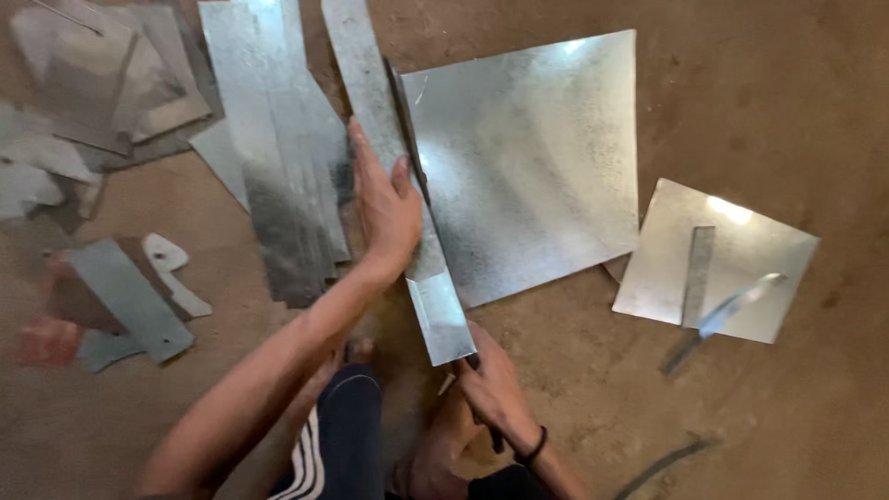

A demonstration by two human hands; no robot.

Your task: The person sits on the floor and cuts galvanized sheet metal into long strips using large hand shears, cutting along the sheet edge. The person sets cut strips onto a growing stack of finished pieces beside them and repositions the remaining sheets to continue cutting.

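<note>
Sheet metal lies all over the dirt floor (759, 111), and the person sits low among it, working a long narrow strip (394, 176) that runs from the top edge of the floor down toward their knees. The left hand (384, 208) lies flat on the strip about midway, fingers together and pressing, clamping nothing. The right hand (491, 380) is curled at the strip's near end, just under its corner; whether it grips a tool or the metal itself I cannot tell.

By my reading, the strip is being steadied as a straight edge along the left side of the large square sheet (532, 167), which it overlaps. What follows would call for firm downward pressure from the flat hand, so the strip does not slide while the other hand works along it.

Counting: one large sheet; one smaller square sheet (662, 268) to the right, bearing one short strip (697, 268) and one curved offcut (741, 301); one stack of long strips (278, 157) at the left, too layered to number; and a heap of scraps (102, 83) in the upper left corner.
</note>
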